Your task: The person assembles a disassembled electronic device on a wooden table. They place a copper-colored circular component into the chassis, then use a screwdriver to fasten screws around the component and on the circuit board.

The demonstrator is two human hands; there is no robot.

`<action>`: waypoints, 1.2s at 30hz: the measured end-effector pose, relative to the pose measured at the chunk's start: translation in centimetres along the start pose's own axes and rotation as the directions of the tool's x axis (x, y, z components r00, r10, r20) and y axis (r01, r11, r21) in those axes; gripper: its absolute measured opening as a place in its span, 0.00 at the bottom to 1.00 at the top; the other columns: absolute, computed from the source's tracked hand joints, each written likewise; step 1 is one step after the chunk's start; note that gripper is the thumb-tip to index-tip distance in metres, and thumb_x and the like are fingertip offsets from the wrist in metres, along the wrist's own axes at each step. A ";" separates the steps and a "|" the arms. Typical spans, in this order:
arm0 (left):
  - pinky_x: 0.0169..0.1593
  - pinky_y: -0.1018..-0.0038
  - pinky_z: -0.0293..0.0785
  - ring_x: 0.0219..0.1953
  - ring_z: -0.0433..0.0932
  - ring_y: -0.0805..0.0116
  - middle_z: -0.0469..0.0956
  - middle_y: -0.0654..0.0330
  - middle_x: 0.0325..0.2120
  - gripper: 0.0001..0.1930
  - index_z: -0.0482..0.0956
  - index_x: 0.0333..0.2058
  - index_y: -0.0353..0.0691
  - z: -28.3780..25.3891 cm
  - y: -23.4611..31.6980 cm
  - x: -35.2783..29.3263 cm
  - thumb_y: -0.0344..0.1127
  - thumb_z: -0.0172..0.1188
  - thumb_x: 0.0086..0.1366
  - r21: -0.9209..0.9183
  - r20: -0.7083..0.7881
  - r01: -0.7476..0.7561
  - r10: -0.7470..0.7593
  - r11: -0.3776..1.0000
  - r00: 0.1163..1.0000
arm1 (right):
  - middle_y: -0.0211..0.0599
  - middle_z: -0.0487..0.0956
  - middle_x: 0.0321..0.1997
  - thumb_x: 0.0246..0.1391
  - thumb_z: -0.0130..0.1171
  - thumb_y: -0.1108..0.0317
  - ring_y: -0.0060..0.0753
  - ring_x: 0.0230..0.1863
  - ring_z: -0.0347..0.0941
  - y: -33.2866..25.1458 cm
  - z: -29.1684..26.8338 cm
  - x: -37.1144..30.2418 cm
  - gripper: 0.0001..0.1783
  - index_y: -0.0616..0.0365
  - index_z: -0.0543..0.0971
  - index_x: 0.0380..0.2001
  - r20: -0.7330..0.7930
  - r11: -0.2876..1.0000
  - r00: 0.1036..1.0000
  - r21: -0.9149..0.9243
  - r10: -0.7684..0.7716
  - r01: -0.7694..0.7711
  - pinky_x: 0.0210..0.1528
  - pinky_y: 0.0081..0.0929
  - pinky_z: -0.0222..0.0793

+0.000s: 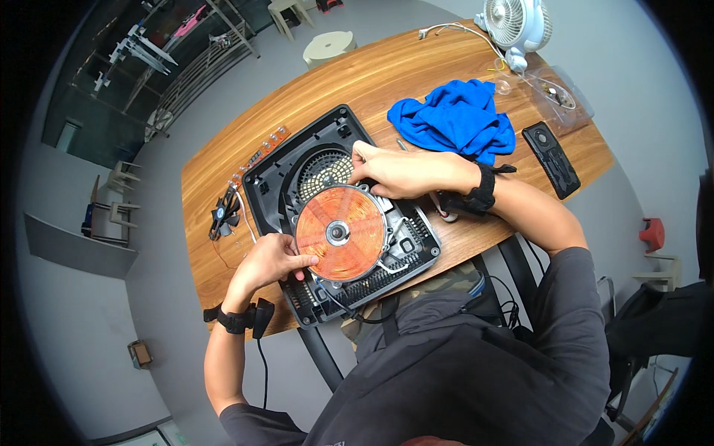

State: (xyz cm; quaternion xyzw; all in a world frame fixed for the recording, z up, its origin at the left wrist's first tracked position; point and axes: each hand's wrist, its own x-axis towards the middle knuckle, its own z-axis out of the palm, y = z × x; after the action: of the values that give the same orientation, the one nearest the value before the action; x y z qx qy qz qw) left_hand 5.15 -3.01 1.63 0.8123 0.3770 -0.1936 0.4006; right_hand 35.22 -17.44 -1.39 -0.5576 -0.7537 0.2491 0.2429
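A round copper induction coil (357,212) with a metal hub sits over the near half of an opened black cooker housing (258,197). My left hand (271,260) grips the coil's left rim, its thumb on the top face and its other fingers curled at the edge. At the coil's far right rim, my right hand (390,171) is closed with thumb and fingertips on the edge; its grip is partly hidden. Beyond the coil, a round vent grille (316,172) shows in the housing. White wires (393,260) run along the coil's right side.
A small black fan (222,214) and a strip-shaped circuit board (260,154) lie left of the housing. Farther right are a blue cloth (454,123), a black phone-like object (551,158), a clear plastic tray (558,97) and a white desk fan (513,30).
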 end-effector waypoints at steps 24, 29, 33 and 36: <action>0.22 0.76 0.77 0.18 0.82 0.74 0.85 0.58 0.19 0.23 0.80 0.28 0.31 -0.4 0.2 -0.2 0.48 0.76 0.65 -0.055 0.101 0.046 -0.040 0.997 0.994 | 0.44 0.74 0.49 0.57 0.68 0.75 0.47 0.53 0.75 1.7 0.5 1.3 0.10 0.64 0.83 0.43 -0.021 0.997 0.998 0.060 -0.051 0.052 0.56 0.38 0.73; 0.22 0.75 0.77 0.17 0.82 0.74 0.85 0.58 0.19 0.23 0.81 0.29 0.30 -0.4 0.3 0.0 0.48 0.76 0.65 -0.035 0.120 0.054 -0.050 0.998 0.991 | 0.47 0.77 0.49 0.55 0.69 0.77 0.49 0.53 0.78 1.6 0.2 1.2 0.10 0.67 0.83 0.40 -0.033 0.997 0.998 0.041 -0.061 0.063 0.56 0.39 0.75; 0.22 0.75 0.78 0.17 0.82 0.74 0.85 0.58 0.19 0.23 0.82 0.28 0.30 -0.5 0.5 -0.1 0.48 0.76 0.65 -0.040 0.128 0.060 -0.054 0.997 0.990 | 0.47 0.77 0.49 0.55 0.69 0.76 0.50 0.53 0.78 1.4 0.1 1.2 0.10 0.67 0.83 0.40 -0.025 0.997 0.997 0.033 -0.066 0.067 0.56 0.40 0.75; 0.23 0.75 0.78 0.18 0.82 0.74 0.85 0.58 0.19 0.23 0.82 0.28 0.30 -0.4 0.3 0.0 0.48 0.76 0.65 -0.038 0.114 0.058 -0.053 0.998 0.992 | 0.47 0.77 0.49 0.56 0.69 0.76 0.51 0.53 0.78 1.9 0.5 1.4 0.10 0.67 0.83 0.41 -0.041 0.995 0.995 0.024 -0.095 0.096 0.55 0.40 0.75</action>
State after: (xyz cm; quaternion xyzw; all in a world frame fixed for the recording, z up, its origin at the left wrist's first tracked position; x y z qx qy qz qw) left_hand 5.37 -2.80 2.04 0.7809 0.3802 -0.2424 0.4323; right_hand 35.91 -15.69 -2.82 -0.5226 -0.7711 0.2359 0.2766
